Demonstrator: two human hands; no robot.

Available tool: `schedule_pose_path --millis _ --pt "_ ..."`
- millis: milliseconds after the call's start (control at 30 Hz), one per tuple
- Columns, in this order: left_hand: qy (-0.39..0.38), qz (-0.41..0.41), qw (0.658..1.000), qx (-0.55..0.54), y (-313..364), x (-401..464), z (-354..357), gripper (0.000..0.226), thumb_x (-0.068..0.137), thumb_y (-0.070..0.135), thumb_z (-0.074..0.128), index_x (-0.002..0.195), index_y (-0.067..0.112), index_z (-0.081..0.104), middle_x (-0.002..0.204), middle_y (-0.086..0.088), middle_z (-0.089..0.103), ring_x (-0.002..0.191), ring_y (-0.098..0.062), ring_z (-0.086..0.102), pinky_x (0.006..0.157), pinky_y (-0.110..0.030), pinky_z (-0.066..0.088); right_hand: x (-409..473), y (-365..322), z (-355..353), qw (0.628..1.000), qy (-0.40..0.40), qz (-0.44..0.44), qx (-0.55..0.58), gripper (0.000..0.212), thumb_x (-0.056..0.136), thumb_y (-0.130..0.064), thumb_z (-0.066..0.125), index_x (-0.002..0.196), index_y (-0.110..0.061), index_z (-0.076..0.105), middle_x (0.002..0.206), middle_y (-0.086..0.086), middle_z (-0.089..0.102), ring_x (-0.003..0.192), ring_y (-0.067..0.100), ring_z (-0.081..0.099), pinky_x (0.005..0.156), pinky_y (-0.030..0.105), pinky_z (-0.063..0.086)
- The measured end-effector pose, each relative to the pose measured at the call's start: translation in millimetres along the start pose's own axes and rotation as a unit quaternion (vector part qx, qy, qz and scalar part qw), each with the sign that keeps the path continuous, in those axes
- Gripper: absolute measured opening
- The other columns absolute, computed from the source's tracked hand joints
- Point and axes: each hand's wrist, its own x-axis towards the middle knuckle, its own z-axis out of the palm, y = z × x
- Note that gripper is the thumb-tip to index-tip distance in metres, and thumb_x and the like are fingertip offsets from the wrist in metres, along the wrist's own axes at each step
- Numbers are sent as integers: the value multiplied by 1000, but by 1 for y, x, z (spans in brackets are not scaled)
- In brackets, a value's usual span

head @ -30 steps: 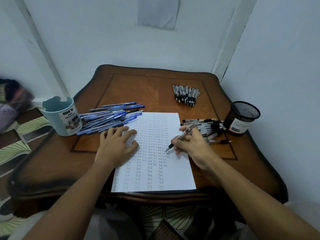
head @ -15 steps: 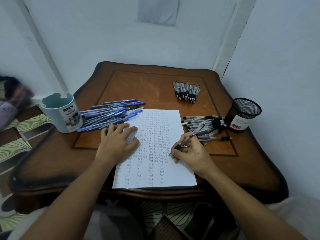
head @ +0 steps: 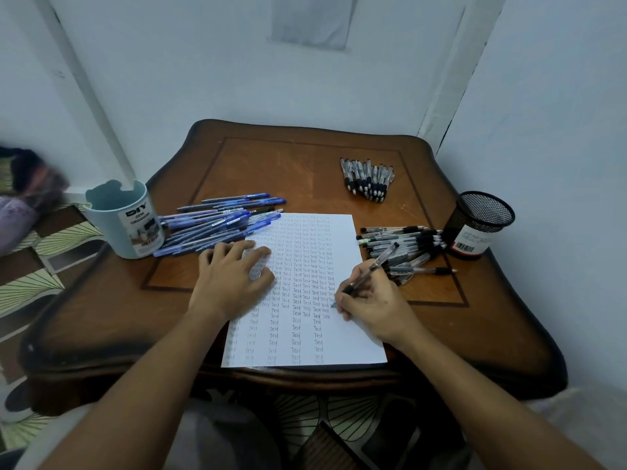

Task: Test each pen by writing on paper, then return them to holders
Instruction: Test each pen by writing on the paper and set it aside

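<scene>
**Pen tip at the paper's right edge**

The right hand (head: 376, 300) pinches a black pen (head: 368, 274), its long axis running from 7 o'clock up to 1 o'clock, tip on the paper (head: 305, 334). The left hand (head: 230, 279) lies flat, fingers spread, pressing the sheet. The mesh holder (head: 481, 225) stands at 2 o'clock on the bench (head: 305, 171), nearer the right hand.
</scene>
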Motion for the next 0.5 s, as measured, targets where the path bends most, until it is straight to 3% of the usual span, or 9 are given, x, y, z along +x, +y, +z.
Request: schedule_pose_path --millis 167,300,500 --pt "2 -1 1000 -4 0 1 0 64 83 64 19 138 44 46 149 13 39 131 -15 30 110 -44 18 2 2 1 1000 9 -2 1 28 90 5 67 97 -9 44 84 22 67 71 31 66 67 40 55" --pt "-1 -1 1000 1 -1 0 0 64 83 64 19 138 45 45 150 13 39 130 -15 29 110 -44 19 2 3 -1 999 13 3 43 30 84 1 68 97 -9 43 79 21 65 70 37 60 64 45 50" --pt "-3 -1 1000 3 1 0 -1 66 82 64 18 139 44 45 150 13 38 131 -16 29 109 -44 18 1 1 -2 1000 -6 -10 0 29 89 5 66 97 -11 43 85 25 65 71 34 62 66 44 53"
